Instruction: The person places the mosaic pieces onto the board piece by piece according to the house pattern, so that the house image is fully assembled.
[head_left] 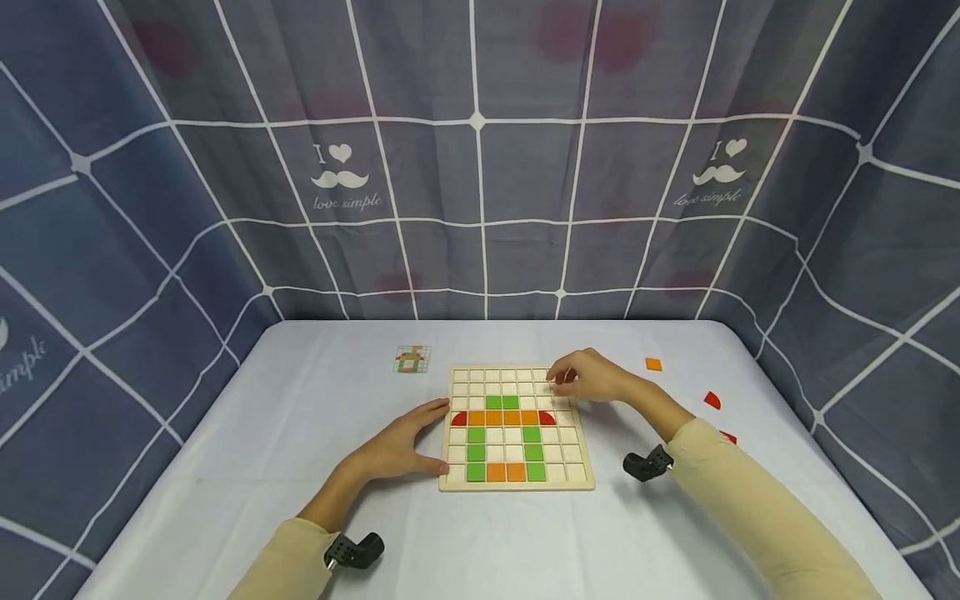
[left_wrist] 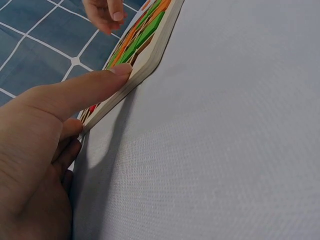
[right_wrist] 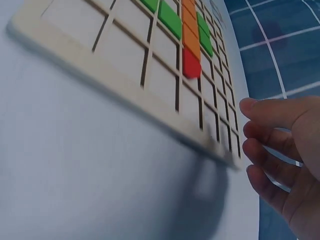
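Note:
A wooden grid board (head_left: 555,488) lies on the white table, holding green squares (head_left: 476,452), orange squares (head_left: 512,418) and red quarter-round pieces (head_left: 547,418). Along the board's left side rests my left hand (head_left: 397,442), its thumb (left_wrist: 95,90) laid straight on the rim near the front corner and its fingers touching the edge farther back. Over the far right corner of the board hovers my right hand (head_left: 588,377). In the right wrist view its fingers (right_wrist: 270,160) are loosely bent and spread from one another, with nothing showing between them.
A small pattern card (head_left: 412,359) lies left of the board's far edge. To the right are a loose orange square (head_left: 654,364), a red quarter-round piece (head_left: 712,401) and another red piece (head_left: 728,437) partly behind the right sleeve. A checked curtain (head_left: 525,175) surrounds the table.

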